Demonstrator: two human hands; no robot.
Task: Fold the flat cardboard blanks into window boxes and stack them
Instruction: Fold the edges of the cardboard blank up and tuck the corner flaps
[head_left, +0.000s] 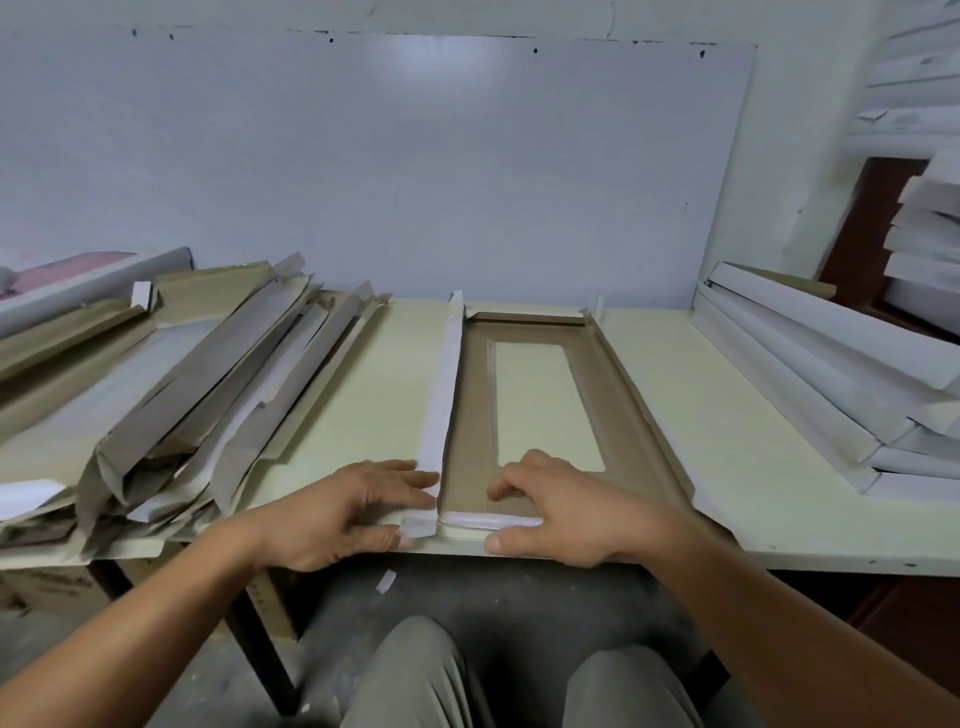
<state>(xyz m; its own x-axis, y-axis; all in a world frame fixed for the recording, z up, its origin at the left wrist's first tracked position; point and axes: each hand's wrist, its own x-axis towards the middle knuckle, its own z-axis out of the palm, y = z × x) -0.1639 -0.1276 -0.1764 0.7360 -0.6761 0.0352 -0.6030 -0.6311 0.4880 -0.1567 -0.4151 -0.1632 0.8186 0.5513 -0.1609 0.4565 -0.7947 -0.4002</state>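
Note:
A long cardboard blank (472, 415) with a rectangular window lies brown side up on the pale table (727, 441), running away from me. Its left side wall (444, 395) stands folded up, white outside. My left hand (343, 514) presses straight fingers against the near end of that wall, with its thumb on a small white corner tab (418, 525). My right hand (566, 509) pinches the near end flap (488, 518), fingers curled inside the box and thumb on the outside edge.
A loose heap of flat blanks (208, 395) covers the table's left part. Folded white boxes (831, 374) are stacked at the right, more on shelves behind. A white board leans on the wall. My knees are under the table edge.

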